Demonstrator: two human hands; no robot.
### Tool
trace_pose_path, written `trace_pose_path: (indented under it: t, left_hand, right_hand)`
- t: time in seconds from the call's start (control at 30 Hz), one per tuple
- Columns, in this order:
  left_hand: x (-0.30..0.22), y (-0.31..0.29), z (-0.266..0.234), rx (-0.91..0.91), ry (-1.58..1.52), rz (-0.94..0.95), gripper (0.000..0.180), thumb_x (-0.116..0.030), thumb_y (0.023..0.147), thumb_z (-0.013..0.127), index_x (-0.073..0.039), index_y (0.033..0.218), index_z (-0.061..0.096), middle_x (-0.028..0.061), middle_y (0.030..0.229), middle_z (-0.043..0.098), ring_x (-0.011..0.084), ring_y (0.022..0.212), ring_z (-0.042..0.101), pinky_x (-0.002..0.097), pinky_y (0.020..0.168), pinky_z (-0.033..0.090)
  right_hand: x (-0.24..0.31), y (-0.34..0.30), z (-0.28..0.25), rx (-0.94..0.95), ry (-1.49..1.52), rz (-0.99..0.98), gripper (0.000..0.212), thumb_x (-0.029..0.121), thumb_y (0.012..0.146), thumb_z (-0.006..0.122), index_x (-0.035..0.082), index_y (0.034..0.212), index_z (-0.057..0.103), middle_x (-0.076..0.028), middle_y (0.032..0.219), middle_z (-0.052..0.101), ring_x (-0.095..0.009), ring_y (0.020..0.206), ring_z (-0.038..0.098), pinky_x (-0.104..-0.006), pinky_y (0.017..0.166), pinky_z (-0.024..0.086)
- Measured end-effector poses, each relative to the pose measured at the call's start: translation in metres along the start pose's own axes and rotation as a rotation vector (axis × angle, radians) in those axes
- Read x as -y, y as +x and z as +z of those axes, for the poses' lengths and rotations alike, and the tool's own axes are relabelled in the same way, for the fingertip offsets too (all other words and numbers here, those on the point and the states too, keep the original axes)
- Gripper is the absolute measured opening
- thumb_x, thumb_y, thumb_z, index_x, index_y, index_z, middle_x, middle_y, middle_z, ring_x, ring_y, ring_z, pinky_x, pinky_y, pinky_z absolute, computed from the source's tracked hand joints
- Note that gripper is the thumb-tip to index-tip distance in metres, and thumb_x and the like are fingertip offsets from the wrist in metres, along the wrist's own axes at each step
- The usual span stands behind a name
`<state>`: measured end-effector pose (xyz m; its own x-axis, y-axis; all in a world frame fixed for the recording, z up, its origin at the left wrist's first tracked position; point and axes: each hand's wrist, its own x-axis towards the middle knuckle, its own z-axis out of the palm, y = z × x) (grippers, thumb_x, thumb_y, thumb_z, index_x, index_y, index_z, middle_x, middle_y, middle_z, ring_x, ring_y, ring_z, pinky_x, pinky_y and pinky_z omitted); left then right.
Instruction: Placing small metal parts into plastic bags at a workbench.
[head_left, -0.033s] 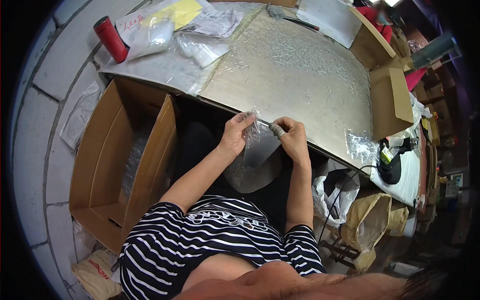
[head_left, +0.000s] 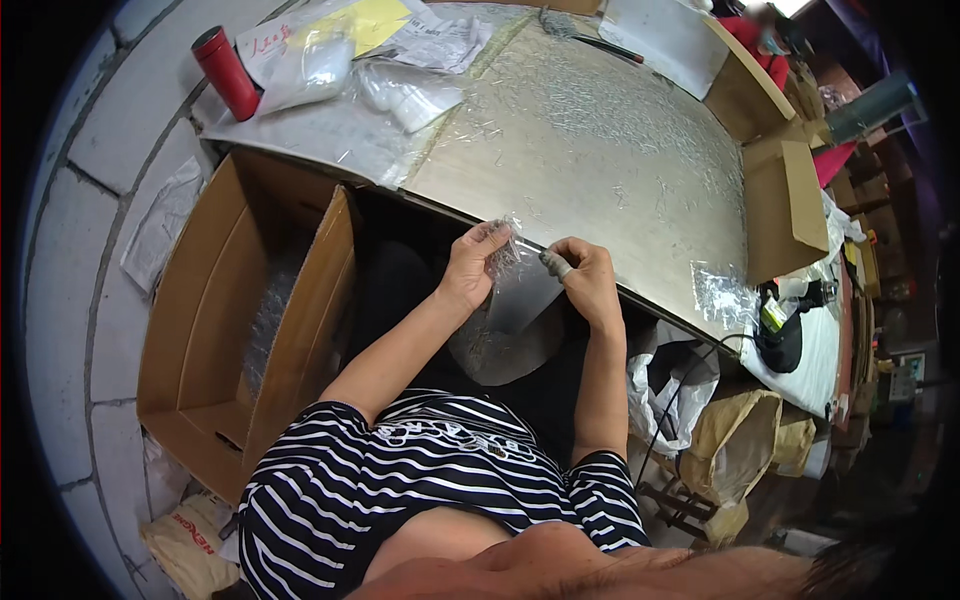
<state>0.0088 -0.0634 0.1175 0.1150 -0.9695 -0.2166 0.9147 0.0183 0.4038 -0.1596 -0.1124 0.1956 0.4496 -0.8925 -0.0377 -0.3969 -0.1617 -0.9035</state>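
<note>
My left hand [head_left: 468, 268] is closed on a bunch of thin, shiny wire-like metal pieces [head_left: 504, 252] at the table's near edge. Just to the right, my right hand [head_left: 590, 283] has thumb and forefinger pinched together, with pale wrapping on the fingertips. Whatever lies in that pinch is too small to make out. Below and between the hands is a smooth grey sheet-like surface [head_left: 524, 305]; whether either hand touches it cannot be told. Many similar thin metal pieces [head_left: 620, 120] lie scattered over the table [head_left: 590, 215].
An open cardboard box [head_left: 200, 330] stands left of my legs, with shiny contents. On the table's far left are a red flask [head_left: 226, 75], papers and plastic bags [head_left: 410, 92]. Cardboard flaps [head_left: 785, 205] edge the right side. A white bag [head_left: 675, 395] hangs below.
</note>
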Motion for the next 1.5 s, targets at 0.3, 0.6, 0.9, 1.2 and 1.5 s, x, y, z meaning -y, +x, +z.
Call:
trace_pose_path:
  t: [0.3,0.6,0.9,1.2,1.5]
  left_hand:
    - [0.006,-0.016,0.009,0.031,-0.063,-0.094,0.019,-0.012,0.091,0.066,-0.003,0.106,0.062,0.0068,0.093,0.067,0.0162,0.086,0.066,0.0293,0.078,0.055]
    - [0.017,-0.025,-0.028,0.053,-0.028,-0.169,0.024,-0.013,0.093,0.062,-0.001,0.114,0.059,0.0091,0.106,0.067,0.0175,0.097,0.066,0.0336,0.087,0.055]
    - [0.025,-0.041,-0.035,-0.043,-0.001,-0.203,0.016,-0.007,0.091,0.065,-0.003,0.105,0.063,0.0091,0.097,0.069,0.019,0.09,0.068,0.0333,0.082,0.057]
    - [0.032,-0.05,-0.031,0.041,0.078,-0.267,0.031,-0.007,0.088,0.067,-0.002,0.117,0.058,0.0085,0.109,0.066,0.0181,0.101,0.064,0.0328,0.09,0.053]
    - [0.017,-0.038,-0.046,-0.003,0.037,-0.279,0.026,-0.006,0.088,0.067,-0.003,0.112,0.06,0.0093,0.105,0.066,0.0213,0.097,0.066,0.0374,0.086,0.056]
  right_hand:
    - [0.028,0.008,0.012,0.136,-0.42,-0.052,0.014,0.002,0.08,0.069,-0.007,0.091,0.068,-0.013,0.075,0.07,-0.016,0.067,0.062,-0.0305,0.064,0.049]
    - [0.01,-0.014,0.017,0.215,-0.362,-0.009,0.017,0.002,0.082,0.067,-0.004,0.098,0.069,-0.01,0.081,0.071,-0.015,0.07,0.063,-0.0297,0.066,0.049]
    - [-0.007,-0.032,0.032,-0.034,-0.226,0.024,0.01,0.004,0.083,0.066,-0.005,0.088,0.066,-0.009,0.069,0.064,-0.011,0.063,0.055,-0.0279,0.06,0.045]
    - [0.001,-0.03,0.033,0.043,-0.283,0.067,0.012,0.006,0.082,0.065,-0.004,0.088,0.068,-0.018,0.07,0.065,-0.018,0.061,0.062,-0.0309,0.061,0.049]
    - [-0.02,-0.035,0.027,0.227,0.15,-0.021,0.029,0.005,0.085,0.062,0.001,0.114,0.065,-0.016,0.094,0.071,-0.02,0.078,0.068,-0.0332,0.069,0.052]
